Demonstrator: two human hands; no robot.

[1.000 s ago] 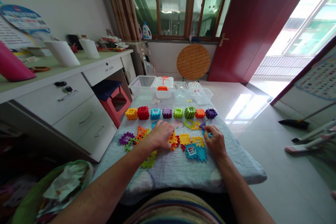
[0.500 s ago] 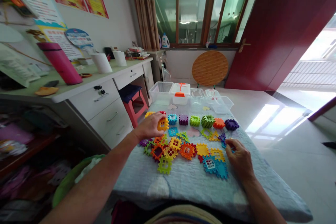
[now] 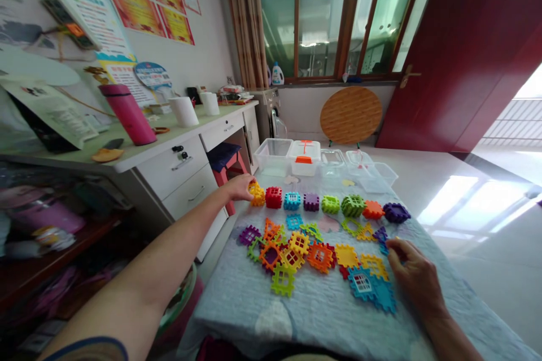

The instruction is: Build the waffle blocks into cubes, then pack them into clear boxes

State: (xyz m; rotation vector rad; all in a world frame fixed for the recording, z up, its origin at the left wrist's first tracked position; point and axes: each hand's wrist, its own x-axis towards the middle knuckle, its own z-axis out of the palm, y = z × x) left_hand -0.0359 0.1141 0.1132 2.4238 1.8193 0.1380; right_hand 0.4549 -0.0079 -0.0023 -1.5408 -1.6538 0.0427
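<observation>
My left hand point(image 3: 242, 187) reaches to the far left of a row of stacks, its fingers closed on yellow notched building tiles point(image 3: 257, 194). Just right of them stands a red stack point(image 3: 273, 197). On the near right, my right hand point(image 3: 417, 275) rests on the cloth with bent fingers. Its fingertips pinch the edge of a small blue building tile point(image 3: 383, 246), partly hidden, beside a purple tile point(image 3: 380, 233). Loose tiles lie between the hands, among them an orange tile point(image 3: 320, 258), a lime tile point(image 3: 283, 281) and a blue window tile point(image 3: 362, 283).
Blue, purple, green, orange and dark purple stacks point(image 3: 397, 212) continue the row. Clear plastic boxes point(image 3: 273, 157) stand at the table's far end, one with an orange-clipped lid point(image 3: 304, 160). A desk point(image 3: 190, 161) and a stool point(image 3: 226, 161) are on the left.
My left hand has carried a yellow tile left and away from me to the yellow stack at the row's end. My right hand stays at the same spot; the view has shifted.
</observation>
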